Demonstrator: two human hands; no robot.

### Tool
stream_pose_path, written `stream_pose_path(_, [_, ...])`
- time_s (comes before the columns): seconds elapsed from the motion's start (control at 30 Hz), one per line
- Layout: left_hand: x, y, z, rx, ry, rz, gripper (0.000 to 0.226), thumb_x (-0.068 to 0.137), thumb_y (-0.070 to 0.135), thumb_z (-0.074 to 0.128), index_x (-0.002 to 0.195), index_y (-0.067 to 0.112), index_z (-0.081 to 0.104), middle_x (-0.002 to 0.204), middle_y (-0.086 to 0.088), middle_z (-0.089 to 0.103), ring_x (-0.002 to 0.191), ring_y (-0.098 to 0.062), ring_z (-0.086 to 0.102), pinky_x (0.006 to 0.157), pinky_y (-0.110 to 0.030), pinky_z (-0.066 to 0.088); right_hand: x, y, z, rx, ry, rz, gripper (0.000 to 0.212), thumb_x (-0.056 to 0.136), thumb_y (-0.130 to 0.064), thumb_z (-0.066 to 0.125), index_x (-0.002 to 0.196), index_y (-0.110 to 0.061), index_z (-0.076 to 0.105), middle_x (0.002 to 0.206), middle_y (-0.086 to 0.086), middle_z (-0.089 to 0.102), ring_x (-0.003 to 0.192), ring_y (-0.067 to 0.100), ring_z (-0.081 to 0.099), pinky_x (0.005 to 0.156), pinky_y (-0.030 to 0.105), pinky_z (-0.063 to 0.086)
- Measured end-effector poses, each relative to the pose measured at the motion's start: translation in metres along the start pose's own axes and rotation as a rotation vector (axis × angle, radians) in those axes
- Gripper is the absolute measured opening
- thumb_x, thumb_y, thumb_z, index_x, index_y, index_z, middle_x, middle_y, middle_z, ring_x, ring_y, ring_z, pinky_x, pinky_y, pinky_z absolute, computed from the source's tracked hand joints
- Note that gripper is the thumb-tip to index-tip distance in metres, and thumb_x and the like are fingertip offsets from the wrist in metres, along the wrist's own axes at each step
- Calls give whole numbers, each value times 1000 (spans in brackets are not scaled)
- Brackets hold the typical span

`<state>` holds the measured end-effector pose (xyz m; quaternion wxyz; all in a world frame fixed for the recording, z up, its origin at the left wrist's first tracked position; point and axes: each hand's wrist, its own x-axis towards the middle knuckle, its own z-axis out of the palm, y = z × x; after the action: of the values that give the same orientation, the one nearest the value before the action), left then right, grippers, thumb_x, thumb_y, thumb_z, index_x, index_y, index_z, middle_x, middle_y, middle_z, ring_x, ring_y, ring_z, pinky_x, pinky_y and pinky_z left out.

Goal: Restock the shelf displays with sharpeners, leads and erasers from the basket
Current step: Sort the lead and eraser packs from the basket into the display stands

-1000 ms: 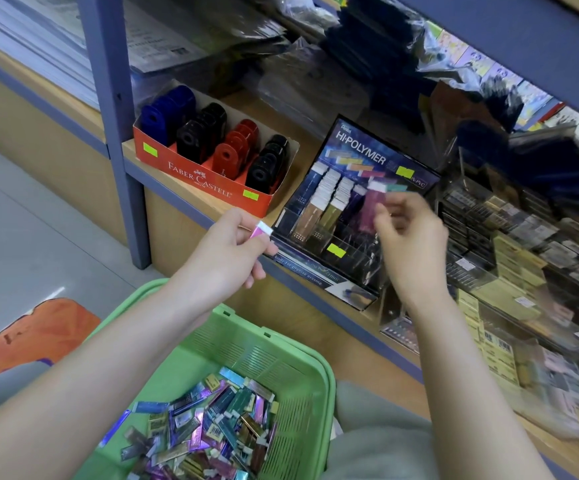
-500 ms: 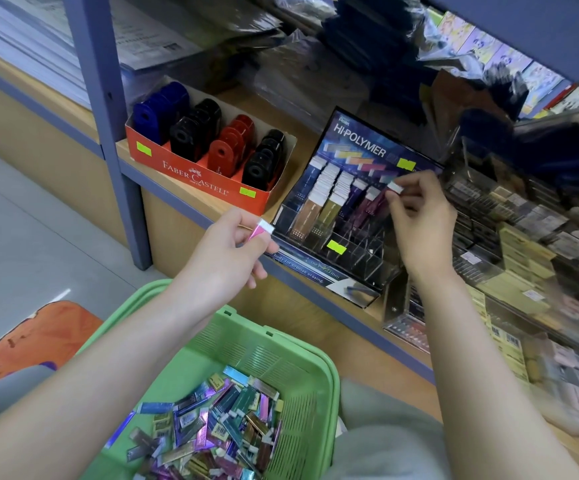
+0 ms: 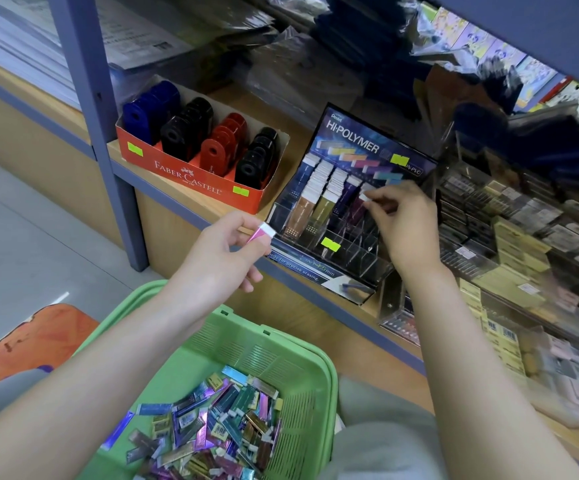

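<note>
A black Hi-Polymer eraser display with clear slots stands on the wooden shelf. My right hand pinches the white top of a dark purple eraser set in one of its slots. My left hand holds a pink eraser just left of the display's front. A green basket below my arms holds several loose erasers in shiny sleeves. A red Faber-Castell box with blue, black and red sharpeners sits to the display's left.
A blue shelf post rises at the left. Clear racks of small boxed stock fill the shelf on the right. Wrapped packs lie at the shelf's back. An orange stool stands on the grey floor at the lower left.
My right hand has moved down from the display's header into the slots with the purple eraser. My left hand keeps hold of the pink eraser in about the same place.
</note>
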<state>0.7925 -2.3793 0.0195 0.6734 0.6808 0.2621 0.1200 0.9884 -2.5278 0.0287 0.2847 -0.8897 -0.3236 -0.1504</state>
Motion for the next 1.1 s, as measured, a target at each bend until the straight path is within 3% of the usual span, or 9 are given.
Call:
stream_pose_path(0.17, [1, 2, 1, 18, -28, -20, 9, 96, 20, 52, 99, 24, 60, 83, -1, 63, 48, -6, 52, 61, -20, 43, -7, -12, -7, -158, -43, 10, 28, 95, -14, 55, 121, -11, 64, 120, 9, 57, 112, 23, 54, 82, 25, 43])
stream_pose_path(0.3, [-1, 0, -1, 63, -78, 26, 19, 95, 14, 52, 103, 27, 64, 80, 4, 60, 54, -1, 56, 63, -13, 44, -26, -41, -14, 101, -47, -6, 21, 95, -16, 54, 114, -17, 64, 105, -5, 58, 86, 9, 57, 80, 25, 50])
stream_pose_path(0.4, [-3, 0, -2, 86, -82, 75, 16, 90, 14, 62, 100, 25, 67, 78, 3, 67, 60, -1, 60, 60, -12, 47, -43, -68, -17, 327, -299, -3, 15, 92, -21, 59, 102, -28, 66, 97, -12, 62, 83, 2, 58, 76, 18, 48])
stream_pose_path(0.47, [-3, 1, -3, 90, -52, 97, 11, 85, 14, 68, 95, 19, 66, 78, 2, 70, 60, -1, 62, 58, -12, 48, -53, -78, -15, 376, -484, 1, 14, 90, -25, 63, 103, -25, 68, 97, -14, 63, 84, 2, 58, 76, 17, 49])
stream_pose_path(0.57, [-5, 2, -3, 112, -17, 186, 9, 81, 11, 71, 86, 18, 67, 75, -2, 70, 59, -4, 62, 60, -10, 48, -64, -84, -11, 466, -582, 57, 16, 89, -22, 65, 103, -17, 68, 87, -4, 69, 79, 12, 65, 79, 31, 54])
stream_pose_path(0.67, [-10, 3, -1, 113, 15, 260, 12, 80, 10, 71, 83, 21, 68, 75, 0, 70, 63, -6, 63, 61, -9, 48, -70, -86, -12, 599, -540, 131, 8, 88, -15, 66, 96, -12, 65, 79, 5, 69, 76, 18, 69, 80, 40, 56])
stream_pose_path(0.83, [-19, -2, 6, 370, 83, 432, 15, 86, 14, 64, 89, 29, 64, 86, 11, 61, 83, -1, 55, 69, -10, 43, -72, -79, -22, 741, -452, 188, 4, 91, -12, 62, 91, -14, 66, 77, -2, 68, 74, 9, 66, 72, 27, 57])
stream_pose_path(0.97, [-21, -2, 11, 553, 19, 484, 22, 91, 24, 53, 112, 30, 58, 99, 19, 48, 92, 4, 50, 81, -12, 40, -61, -62, -36, 812, -186, 304, 6, 92, -11, 60, 91, -13, 65, 81, 0, 67, 74, 6, 65, 68, 17, 54])
stream_pose_path(1.1, [-8, 14, 17, 721, -5, 577, 31, 94, 28, 48, 125, 25, 52, 113, 15, 40, 105, -1, 42, 91, -21, 33, -45, -34, -41, 637, 92, 303, 6, 95, -18, 56, 93, -17, 61, 83, -5, 66, 77, 6, 66, 78, 26, 56])
